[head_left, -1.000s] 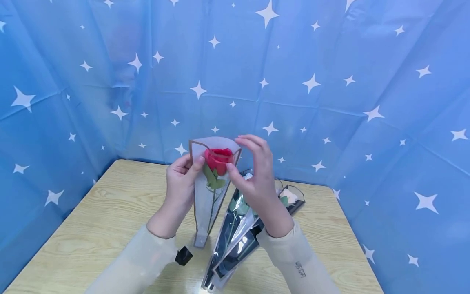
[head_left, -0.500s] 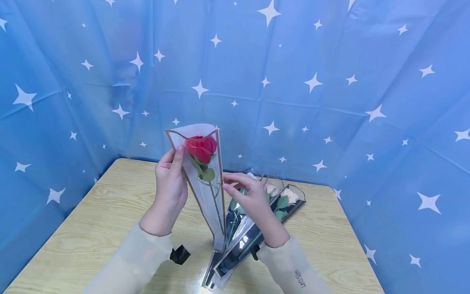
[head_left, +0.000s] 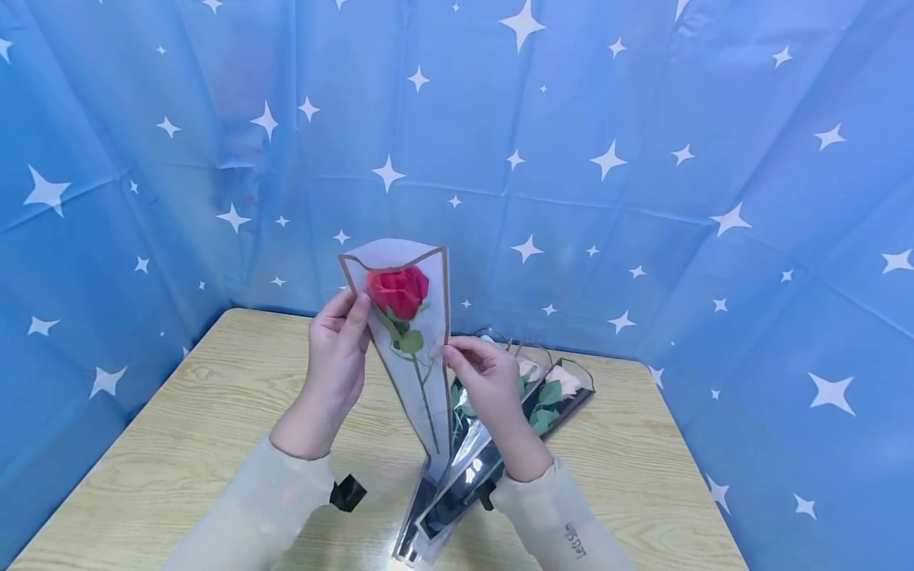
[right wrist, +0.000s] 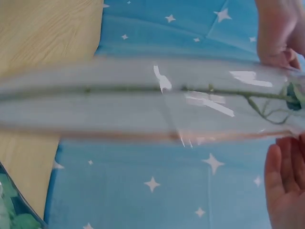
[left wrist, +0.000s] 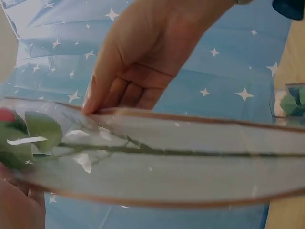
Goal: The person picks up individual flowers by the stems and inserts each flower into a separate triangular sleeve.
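A single red rose with green leaves and a thin stem stands inside a translucent white flower sleeve with brown edging. My left hand pinches the sleeve's left edge beside the bloom, thumb in front. Lower down, on the opposite edge, the thumb and fingers of my right hand pinch the sleeve too. It is held upright over the table, its narrow end overlapping other wrapped flowers. Both wrist views show the stem through the clear film.
Several pale roses in black and clear sleeves lie crossed on the wooden table, partly behind my right arm. A blue curtain with white stars hangs behind the table and along both sides.
The wrapped rose swings left, then comes slightly back right, its lower end now further right. My right hand moves from beside the bloom down to the sleeve's right edge and pinches it.
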Tool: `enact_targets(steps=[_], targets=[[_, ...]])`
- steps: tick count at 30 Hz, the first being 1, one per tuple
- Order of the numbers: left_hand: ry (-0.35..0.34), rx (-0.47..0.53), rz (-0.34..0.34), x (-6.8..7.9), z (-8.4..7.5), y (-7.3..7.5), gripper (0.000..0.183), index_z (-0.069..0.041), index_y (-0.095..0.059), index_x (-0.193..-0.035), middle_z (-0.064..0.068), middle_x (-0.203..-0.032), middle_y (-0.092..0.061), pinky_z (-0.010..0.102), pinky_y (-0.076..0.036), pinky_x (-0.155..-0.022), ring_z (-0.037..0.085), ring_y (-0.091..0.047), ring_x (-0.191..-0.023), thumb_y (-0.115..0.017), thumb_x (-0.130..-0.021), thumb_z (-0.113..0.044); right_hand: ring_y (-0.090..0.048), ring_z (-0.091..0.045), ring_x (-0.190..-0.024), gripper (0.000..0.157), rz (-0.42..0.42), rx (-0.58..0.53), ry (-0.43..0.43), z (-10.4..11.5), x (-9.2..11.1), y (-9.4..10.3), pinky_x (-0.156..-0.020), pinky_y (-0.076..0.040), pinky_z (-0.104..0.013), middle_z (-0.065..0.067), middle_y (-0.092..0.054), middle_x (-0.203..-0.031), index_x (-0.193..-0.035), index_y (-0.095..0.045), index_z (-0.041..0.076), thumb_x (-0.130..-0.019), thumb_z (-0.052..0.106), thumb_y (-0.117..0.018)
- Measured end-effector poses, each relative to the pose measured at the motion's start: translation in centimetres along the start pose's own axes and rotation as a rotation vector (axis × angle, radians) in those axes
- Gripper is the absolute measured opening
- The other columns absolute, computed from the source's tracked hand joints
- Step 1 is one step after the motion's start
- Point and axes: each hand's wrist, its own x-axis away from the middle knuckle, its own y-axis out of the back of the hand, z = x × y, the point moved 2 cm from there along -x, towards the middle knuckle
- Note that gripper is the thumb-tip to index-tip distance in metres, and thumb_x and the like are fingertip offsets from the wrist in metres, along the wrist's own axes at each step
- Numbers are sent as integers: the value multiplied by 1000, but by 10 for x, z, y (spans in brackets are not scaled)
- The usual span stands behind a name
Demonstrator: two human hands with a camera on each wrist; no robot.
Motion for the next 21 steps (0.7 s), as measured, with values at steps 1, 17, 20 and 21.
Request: enact_targets(steps=[1, 17, 20, 21], targets=[[0, -14, 32, 1, 1, 1, 26, -16, -66, -117, -5, -109, -70, 24, -50, -87, 8, -63, -99, -62, -92, -22, -65, -7, -76, 14, -22, -35, -10, -1, 0, 1, -72, -55, -24, -14, -71, -89, -96, -71, -2, -87, 8, -67], [395, -594, 230, 29, 57, 37, 34, -1, -64, -117, 12, -109, -69, 29, -54, -81, 12, -66, -92, -70, -86, -14, -60, -10, -72, 21, -227, -301, -297, -15, -3, 8, -62, -54, -23, 3, -66, -81, -103, -65, -9, -88, 6, -65], [497, -634, 306, 36, 70, 41, 36, 0, -63, -117, 15, -107, -68, 33, -55, -81, 13, -66, -90, -69, -86, -16, -59, -10, -75, 18, -260, -332, -389, -26, -5, 8, -60, -54, -24, 2, -64, -80, -101, -66, -5, -89, 8, -65], [523, -639, 329, 39, 74, 43, 36, 2, -62, -117, 15, -106, -68, 35, -55, -80, 13, -66, -88, -69, -86, -15, -59, -10, -75, 16, -268, -342, -419, -30, -5, 8, -59, -54, -25, 2, -63, -80, -100, -66, -3, -89, 8, -65]])
